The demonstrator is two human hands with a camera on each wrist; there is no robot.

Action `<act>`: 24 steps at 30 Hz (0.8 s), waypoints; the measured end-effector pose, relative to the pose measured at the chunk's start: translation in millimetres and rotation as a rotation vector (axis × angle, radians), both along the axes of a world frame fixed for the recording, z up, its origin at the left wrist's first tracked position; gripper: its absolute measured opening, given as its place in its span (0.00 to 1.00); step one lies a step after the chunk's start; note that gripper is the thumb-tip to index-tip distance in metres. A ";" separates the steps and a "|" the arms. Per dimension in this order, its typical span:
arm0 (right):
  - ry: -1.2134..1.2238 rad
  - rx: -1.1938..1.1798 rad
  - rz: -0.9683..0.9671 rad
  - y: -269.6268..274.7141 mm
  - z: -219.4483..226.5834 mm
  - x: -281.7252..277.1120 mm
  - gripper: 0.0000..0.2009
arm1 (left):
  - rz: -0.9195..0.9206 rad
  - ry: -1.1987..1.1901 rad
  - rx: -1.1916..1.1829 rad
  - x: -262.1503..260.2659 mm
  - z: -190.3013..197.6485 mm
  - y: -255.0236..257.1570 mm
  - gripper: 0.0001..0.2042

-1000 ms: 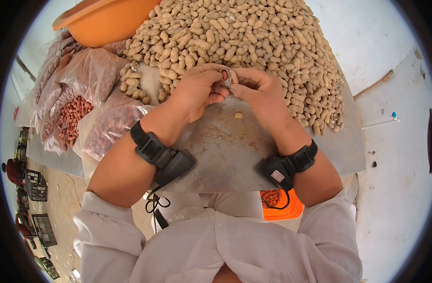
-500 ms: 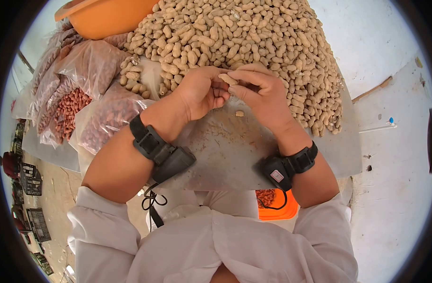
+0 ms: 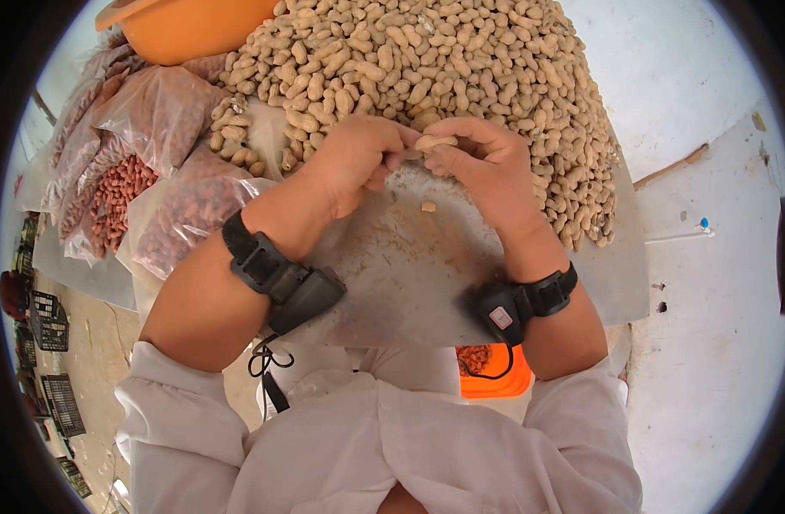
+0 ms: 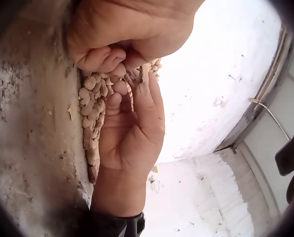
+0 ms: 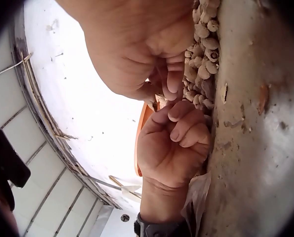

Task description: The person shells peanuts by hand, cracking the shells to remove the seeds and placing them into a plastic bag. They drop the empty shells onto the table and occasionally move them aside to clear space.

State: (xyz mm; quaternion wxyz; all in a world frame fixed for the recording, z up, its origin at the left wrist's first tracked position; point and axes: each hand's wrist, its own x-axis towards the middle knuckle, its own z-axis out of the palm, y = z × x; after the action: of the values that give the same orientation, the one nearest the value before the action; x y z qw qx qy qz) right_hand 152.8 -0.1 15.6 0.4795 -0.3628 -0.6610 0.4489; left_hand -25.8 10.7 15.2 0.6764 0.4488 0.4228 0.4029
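A tan peanut in its shell (image 3: 435,142) is between the two hands, in front of the large peanut heap (image 3: 461,68). My right hand (image 3: 493,167) pinches it between thumb and index finger. My left hand (image 3: 354,158) has its fingers curled, its thumb and index fingertips at the peanut's left end. In the right wrist view the left hand (image 5: 171,143) shows curled fingers, their tips close against the right hand (image 5: 142,54). The inside of the left palm is hidden. A small piece of shell (image 3: 428,206) lies on the metal tabletop (image 3: 392,283) below the hands.
Clear plastic bags of red peanut kernels (image 3: 191,214) stand at the left. Behind them is an orange basin (image 3: 187,34). An orange tub (image 3: 504,377) with reddish contents sits below the table's front edge. A white wall (image 3: 709,343) runs along the right.
One second ago both hands held an opened shell showing a red kernel. Then the right hand held a tan peanut with the left hand alongside; now the left fingertips meet its end.
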 end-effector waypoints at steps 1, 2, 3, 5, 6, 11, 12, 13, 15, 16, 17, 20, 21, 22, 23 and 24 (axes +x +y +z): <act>-0.005 -0.011 0.034 1.3 2.2 2.5 0.08 | 0.042 -0.032 0.033 -1.0 2.5 -0.3 0.11; -0.011 -0.022 0.070 1.5 4.0 4.4 0.08 | 0.086 -0.065 0.066 -3.2 4.2 0.1 0.12; -0.058 -0.069 0.145 0.7 5.8 5.9 0.08 | 0.130 -0.099 0.098 -5.2 4.7 1.0 0.13; -0.154 -0.166 0.298 -1.4 9.0 7.3 0.07 | 0.146 -0.218 0.128 -8.2 2.4 3.0 0.12; -0.234 -0.149 0.292 -2.9 11.0 6.5 0.07 | 0.154 -0.278 0.146 -8.9 1.5 4.1 0.12; -0.398 0.094 -0.052 1.7 3.8 7.7 0.08 | 0.164 -0.292 0.147 -5.7 -0.5 2.6 0.12; -0.451 0.137 -0.118 4.6 2.2 9.4 0.09 | 0.171 -0.302 0.139 -5.5 -0.3 2.5 0.12; -0.503 0.178 -0.185 6.9 0.7 11.2 0.09 | 0.163 -0.303 0.143 -5.7 -1.4 2.8 0.12; -0.563 0.223 -0.249 8.1 -0.3 11.1 0.10 | 0.147 -0.306 0.153 -5.7 -3.3 4.4 0.11; -0.572 0.226 -0.246 8.0 -0.7 9.7 0.10 | 0.149 -0.306 0.148 -5.0 -3.3 4.5 0.11; -0.581 0.228 -0.242 7.7 -1.2 8.7 0.10 | 0.151 -0.305 0.141 -3.7 -2.8 3.9 0.10; -0.759 0.410 -0.214 13.0 -6.4 9.0 0.11 | 0.152 -0.305 0.150 -1.7 -2.6 2.3 0.10; -0.797 0.438 -0.213 12.4 -6.6 7.5 0.11 | 0.151 -0.304 0.157 -1.6 -2.9 2.0 0.10; -0.834 0.466 -0.213 11.5 -6.6 4.8 0.11 | 0.135 -0.298 0.161 -1.7 -4.3 2.7 0.10; -0.870 0.495 -0.214 10.9 -7.0 2.3 0.11 | 0.118 -0.291 0.166 -1.8 -6.4 4.2 0.11; -0.877 0.510 -0.226 11.1 -8.1 0.6 0.10 | 0.102 -0.283 0.171 -2.3 -7.7 4.8 0.11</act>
State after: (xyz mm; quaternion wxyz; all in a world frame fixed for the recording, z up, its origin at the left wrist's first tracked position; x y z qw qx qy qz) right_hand 153.5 11.0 7.5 0.2758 -0.4575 -0.8450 0.0248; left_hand -28.0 15.5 7.5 0.6671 0.4213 0.3098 0.5306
